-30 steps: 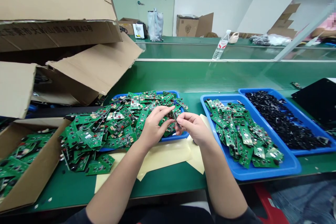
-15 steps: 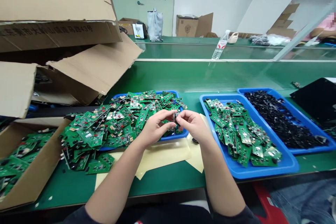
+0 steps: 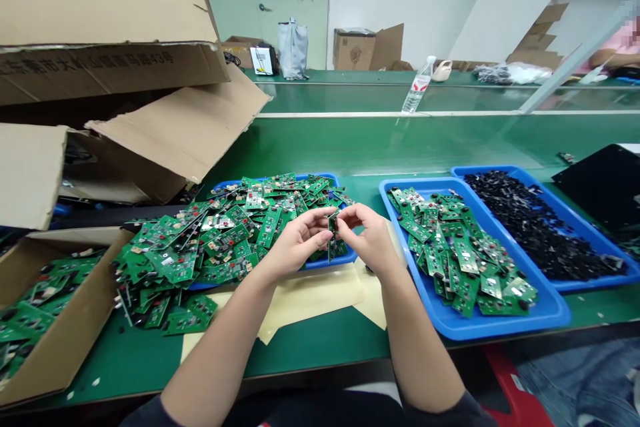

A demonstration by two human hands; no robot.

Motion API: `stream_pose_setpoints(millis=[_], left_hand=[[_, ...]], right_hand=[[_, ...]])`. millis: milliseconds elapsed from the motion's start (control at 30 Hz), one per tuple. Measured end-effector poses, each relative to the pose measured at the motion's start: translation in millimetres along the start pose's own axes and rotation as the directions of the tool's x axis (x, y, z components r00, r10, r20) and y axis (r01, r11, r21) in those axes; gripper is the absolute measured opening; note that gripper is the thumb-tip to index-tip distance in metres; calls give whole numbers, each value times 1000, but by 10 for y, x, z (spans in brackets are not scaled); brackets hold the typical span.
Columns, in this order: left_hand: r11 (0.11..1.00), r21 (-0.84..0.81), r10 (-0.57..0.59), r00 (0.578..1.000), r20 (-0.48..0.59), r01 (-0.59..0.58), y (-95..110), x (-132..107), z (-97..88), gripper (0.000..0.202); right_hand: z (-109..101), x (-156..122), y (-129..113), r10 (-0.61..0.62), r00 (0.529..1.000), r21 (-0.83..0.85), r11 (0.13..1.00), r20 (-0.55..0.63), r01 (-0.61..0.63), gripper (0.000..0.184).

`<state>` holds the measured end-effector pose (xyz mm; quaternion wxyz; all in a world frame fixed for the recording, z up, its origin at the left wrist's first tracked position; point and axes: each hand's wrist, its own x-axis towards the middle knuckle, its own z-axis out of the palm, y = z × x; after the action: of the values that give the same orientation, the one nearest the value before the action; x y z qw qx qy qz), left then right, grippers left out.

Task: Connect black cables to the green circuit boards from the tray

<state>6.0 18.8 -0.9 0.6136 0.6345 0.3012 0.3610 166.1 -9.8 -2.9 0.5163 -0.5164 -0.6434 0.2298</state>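
A small green circuit board [image 3: 331, 235] stands nearly on edge between my two hands. My left hand [image 3: 303, 237] grips it from the left, thumb on one side and fingers on the other. From the right, the thumb and fingertips of my right hand [image 3: 364, 235] pinch at its upper edge; whether a small part is also between them is hidden. Just beyond my hands a blue tray [image 3: 327, 177] lies under a heaped pile of circuit boards [image 3: 240, 233] that spills over to the left. Sheets of yellowish paper [image 3: 313, 297] lie beneath my wrists.
Right of me a blue tray [image 3: 453, 328] holds more circuit boards. Beyond it another blue tray [image 3: 575, 287] is full of small black parts [image 3: 530, 223]. An open carton [image 3: 90, 333] of boards and large cardboard boxes [image 3: 110, 7] crowd the left. A water bottle [image 3: 419, 85] stands behind.
The circuit board has turned a little, so more of its green face shows between my fingers. Both hands stay in nearly the same place.
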Motion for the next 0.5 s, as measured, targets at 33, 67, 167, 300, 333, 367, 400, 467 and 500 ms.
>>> stream_pose_setpoints(millis=[33,67,167,300,333,367,400,467,500], left_hand=[[1000,-7,-1,1000,5,1,1,2,3,41],[1000,-8,-4,1000,16,5,4,3,3,40],[999,-9,-41,998,42,42,24,3,-10,38],[991,-54,-117,988,96,123,44,1,-35,42],[988,-70,-132,985,115,141,46,1,-40,43],[984,-86,-142,982,128,153,45,-1,-44,43],[982,-100,-145,981,132,159,43,-2,-47,44],[984,-119,-120,988,92,131,36,-7,-48,43],[987,-118,-100,993,61,107,31,-9,-47,43]], right_hand=[[-5,-1,9,-42,999,-40,998,-15,41,5],[-12,-1,18,-89,996,-86,993,-22,87,6],[-42,8,43,-250,968,-240,941,-19,238,8],[-60,22,52,-431,902,-375,835,11,403,11],[-58,22,51,-453,891,-385,820,14,423,12],[-53,20,49,-465,885,-383,816,8,432,13],[-47,16,48,-470,882,-372,821,-8,434,15],[-31,5,46,-470,881,-320,845,-57,429,19],[-24,0,45,-464,882,-283,859,-78,427,23]])
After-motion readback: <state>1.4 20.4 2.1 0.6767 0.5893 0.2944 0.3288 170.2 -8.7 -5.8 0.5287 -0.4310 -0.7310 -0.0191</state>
